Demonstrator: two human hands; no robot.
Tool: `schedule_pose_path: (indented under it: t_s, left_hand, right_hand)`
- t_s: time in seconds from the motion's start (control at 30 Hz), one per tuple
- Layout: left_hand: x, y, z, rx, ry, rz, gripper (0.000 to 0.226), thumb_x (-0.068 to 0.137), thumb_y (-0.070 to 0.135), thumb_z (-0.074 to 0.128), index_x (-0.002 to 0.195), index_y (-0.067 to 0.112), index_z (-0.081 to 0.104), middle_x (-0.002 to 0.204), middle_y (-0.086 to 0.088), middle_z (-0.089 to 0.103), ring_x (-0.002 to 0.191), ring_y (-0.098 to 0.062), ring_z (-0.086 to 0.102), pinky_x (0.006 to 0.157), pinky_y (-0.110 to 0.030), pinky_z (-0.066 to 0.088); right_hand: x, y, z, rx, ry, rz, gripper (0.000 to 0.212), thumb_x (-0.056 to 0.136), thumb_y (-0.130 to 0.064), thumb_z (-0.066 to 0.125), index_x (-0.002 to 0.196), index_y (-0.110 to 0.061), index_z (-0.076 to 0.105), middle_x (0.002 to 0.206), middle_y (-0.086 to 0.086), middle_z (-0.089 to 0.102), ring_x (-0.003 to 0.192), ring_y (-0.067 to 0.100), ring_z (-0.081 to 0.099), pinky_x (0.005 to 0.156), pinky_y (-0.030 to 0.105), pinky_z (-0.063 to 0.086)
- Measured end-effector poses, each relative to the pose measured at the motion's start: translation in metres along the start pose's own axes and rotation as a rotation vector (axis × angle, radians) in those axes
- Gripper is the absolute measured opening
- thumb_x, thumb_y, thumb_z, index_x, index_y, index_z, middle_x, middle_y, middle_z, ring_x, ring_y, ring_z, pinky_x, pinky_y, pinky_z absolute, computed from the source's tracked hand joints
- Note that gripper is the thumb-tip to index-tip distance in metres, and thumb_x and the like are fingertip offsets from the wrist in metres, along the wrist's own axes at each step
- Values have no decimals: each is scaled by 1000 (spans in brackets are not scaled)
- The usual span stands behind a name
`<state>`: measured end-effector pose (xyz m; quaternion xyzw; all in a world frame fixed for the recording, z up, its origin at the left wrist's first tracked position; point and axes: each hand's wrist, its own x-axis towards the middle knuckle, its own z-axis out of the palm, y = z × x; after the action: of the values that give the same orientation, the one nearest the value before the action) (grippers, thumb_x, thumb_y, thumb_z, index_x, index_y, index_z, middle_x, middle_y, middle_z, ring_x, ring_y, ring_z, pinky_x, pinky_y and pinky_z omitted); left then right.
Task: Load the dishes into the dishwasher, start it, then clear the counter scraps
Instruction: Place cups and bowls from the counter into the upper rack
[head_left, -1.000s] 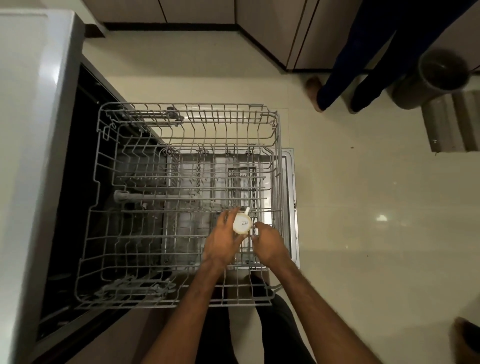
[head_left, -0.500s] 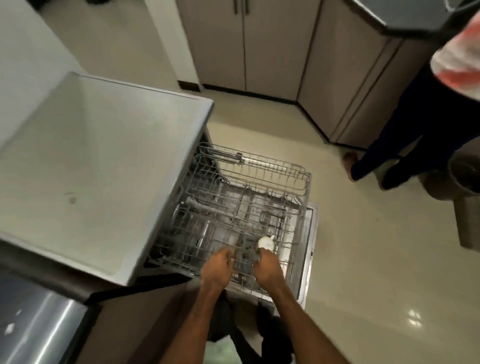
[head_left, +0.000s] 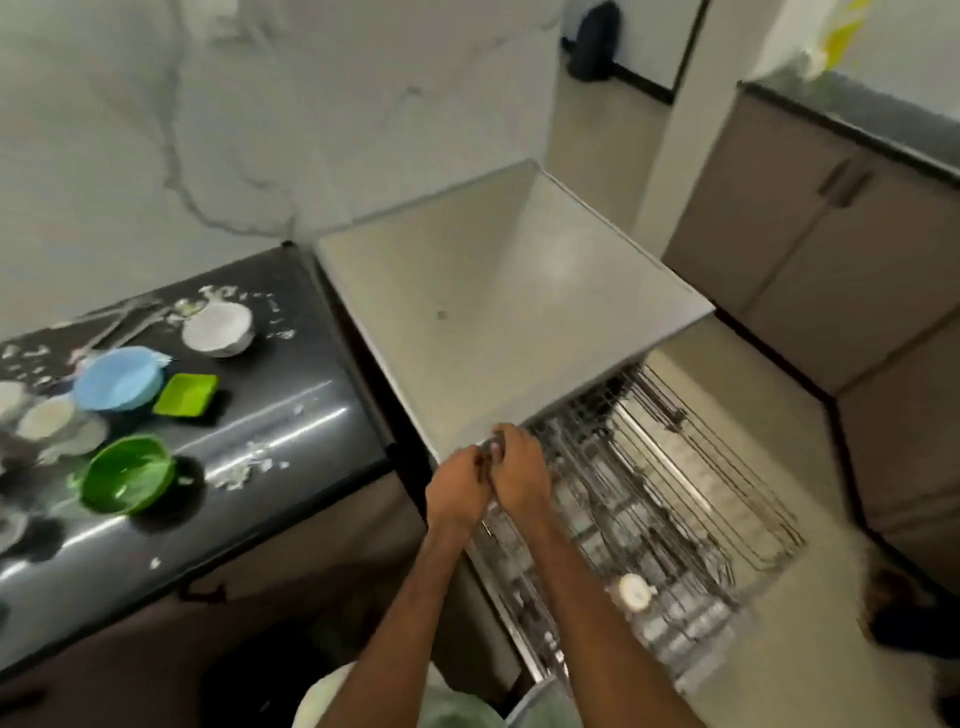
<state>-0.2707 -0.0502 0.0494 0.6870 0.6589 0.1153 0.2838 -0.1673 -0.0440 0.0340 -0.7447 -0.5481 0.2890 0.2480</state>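
Your hands are coming up and away from the cup (head_left: 634, 591), which half a second ago was sitting at your right fingertips and is now resting alone in the near end of the rack (head_left: 727, 493), while your view is swinging left toward the counter (head_left: 291, 415). Your left hand (head_left: 457, 488) and right hand (head_left: 521, 475) are meeting, knuckles touching, over the rack's inner edge just by the front corner of the dishwasher (head_left: 498, 322). The fingers are curling toward each other around a small dark patch, but blur is hiding whether they are pinching anything or only brushing together, so I cannot tell the grip. The rack is standing pulled fully out, and the cup is the only dish I am making out in it. To your left the counter is carrying the rest of the load: a white bowl (head_left: 218, 328) at the back, a blue bowl (head_left: 118, 378) with a green dish (head_left: 186, 395) just beside it, a green bowl (head_left: 127, 473) nearer you, and scraps (head_left: 244, 467) lying scattered between them. Loading looks barely begun. As you are turning for the bowls, the rack is jutting out beside your legs, and a knock could be jolting the cup off its tines. Scraps clinging to a bowl could also be dropping on the floor as you are carrying it across.
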Motion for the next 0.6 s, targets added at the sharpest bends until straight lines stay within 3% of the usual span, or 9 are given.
schedule_pose_path:
  t_s: [0.2,0.4,0.6]
  left_hand:
    - [16,-67,-84,-193,246,-106,14,95,33,53,99,27,66,95,11,68,88,-12,65,73,-31,50]
    - [37,-179,-179,-319,408,-271,15,94,33,58,100,23,68,101,1,74,97,-22,68,82,-38,53]
    - [41,-294,-278,-408,599,-415,14,93,29,61,99,19,70,102,-1,74,98,-22,67,81,-34,49]
  right_hand:
    - [23,-97,54,31,-27,-162,28,100,-18,50,127,-17,58,125,4,61,119,24,53,98,38,45]
    - [17,-204,132,72,-81,-344,26,94,-13,59,119,-12,65,118,8,66,111,27,59,97,37,45]
    - [11,-312,216,-11,-289,-545,31,95,-19,59,126,-14,62,126,5,62,119,23,54,102,34,41]
